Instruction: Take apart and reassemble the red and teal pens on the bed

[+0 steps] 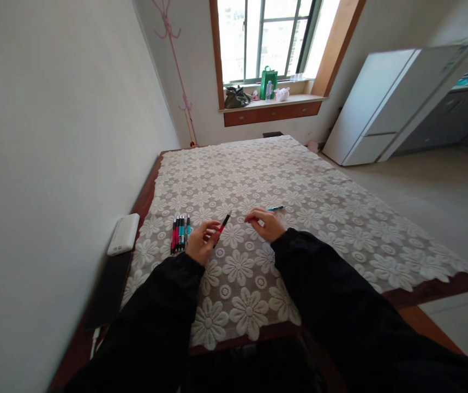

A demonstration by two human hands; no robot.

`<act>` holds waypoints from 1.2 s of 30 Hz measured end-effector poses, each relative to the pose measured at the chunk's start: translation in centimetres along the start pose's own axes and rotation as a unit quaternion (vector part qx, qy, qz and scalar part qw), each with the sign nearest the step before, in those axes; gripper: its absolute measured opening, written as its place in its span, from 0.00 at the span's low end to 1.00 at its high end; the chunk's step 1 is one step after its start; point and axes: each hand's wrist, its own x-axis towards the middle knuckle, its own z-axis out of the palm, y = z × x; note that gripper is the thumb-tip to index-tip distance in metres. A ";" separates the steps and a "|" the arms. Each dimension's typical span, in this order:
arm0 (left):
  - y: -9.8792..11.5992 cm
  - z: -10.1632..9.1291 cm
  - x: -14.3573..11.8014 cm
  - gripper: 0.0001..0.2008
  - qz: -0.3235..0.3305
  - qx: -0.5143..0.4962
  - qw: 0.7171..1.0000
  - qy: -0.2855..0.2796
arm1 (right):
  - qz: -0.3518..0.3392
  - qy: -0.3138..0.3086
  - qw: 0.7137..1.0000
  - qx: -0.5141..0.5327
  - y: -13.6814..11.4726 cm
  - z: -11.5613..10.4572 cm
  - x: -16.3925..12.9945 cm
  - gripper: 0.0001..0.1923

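Black sleeves [234,327] fill the bottom of the view, both arms reaching out over the counter [434,292] and its white floral lace cloth [283,180]. Left hand [202,241] is closed around a red pen [222,225], tip angled up and away to the right. Right hand [265,223] sits just beside it, fingers curled low over the cloth; whether it grips anything, I cannot tell. A teal pen [275,208] lies flat on the cloth right by those right fingertips, pointing off to the right. Just left of the left hand, a neat row of pens [180,233], red and teal with black ends, lies side by side. Further left, at the edge by the wall, a white box [124,233] rests off the cloth. Beyond the far end of the counter, a window sill [273,101] carries a green bag [268,83] and a dark bag [236,97]. A white fridge [375,103] stands off to the right, and a pink coat stand [177,65] is in the corner.
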 end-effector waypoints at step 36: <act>0.4 -0.7 -0.3 0.10 0.111 0.233 0.966 -0.014 | 0.138 0.026 0.989 0.040 -0.5 2.0 -0.8 0.34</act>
